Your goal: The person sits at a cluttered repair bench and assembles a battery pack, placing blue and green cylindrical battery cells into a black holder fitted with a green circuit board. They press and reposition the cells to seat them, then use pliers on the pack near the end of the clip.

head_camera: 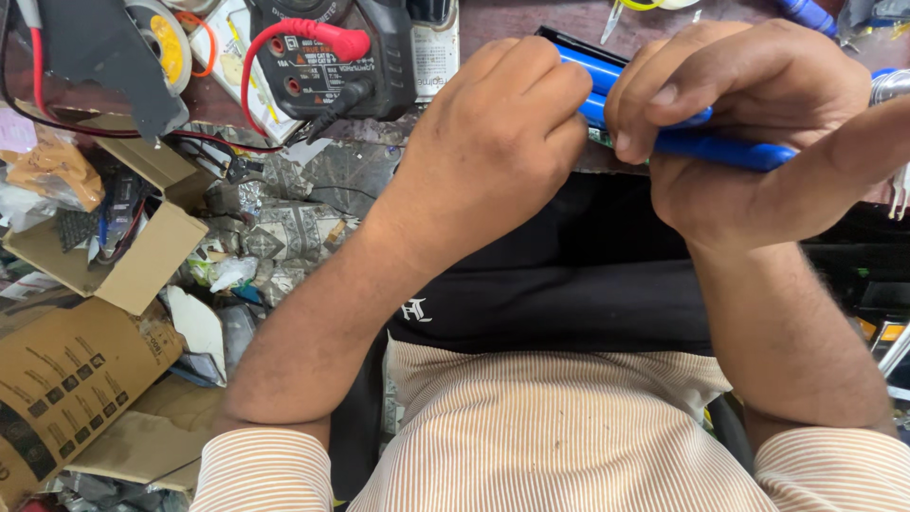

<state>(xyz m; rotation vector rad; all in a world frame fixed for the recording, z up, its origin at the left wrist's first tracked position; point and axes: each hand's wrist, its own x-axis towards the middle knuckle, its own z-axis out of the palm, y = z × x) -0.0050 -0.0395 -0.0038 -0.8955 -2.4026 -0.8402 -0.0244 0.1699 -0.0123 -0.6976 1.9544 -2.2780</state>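
A: At six o'clock, nearest item: striped shirt (569,446), tan and white, both sleeves in view; above it a black cloth (569,275) across the lap.

B: Floor, seven to nine o'clock?

A: Brown cardboard box (57,379), flaps loose, lying on its side. Second open carton (142,256) at nine, holding wrappers and small dark parts. Patterned floor covering (294,228) between them, strewn with paper scraps.

B: Bench surface?

A: Dark reddish bench top (517,19), eleven to one o'clock, crowded. Black multimeter (332,57) at eleven, one red lead (313,38) and one black lead plugged in. Roll of tape (156,38) at ten, beside a dark metal bracket (90,57).

B: Main item?

A: Blue battery pack (720,147), cylindrical cells side by side in glossy blue wrap, black frame at the far edge, a sliver of green board at the near edge. Position: one o'clock, over the near edge of the bench, held off the surface between both hands.

B: Hands?

A: Left hand (493,133): fingers curled shut into a near fist, knuckles pressed at the pack's left end. Right hand (749,123): fingers bent over the top of the cells, thumb underneath, gripping the pack.
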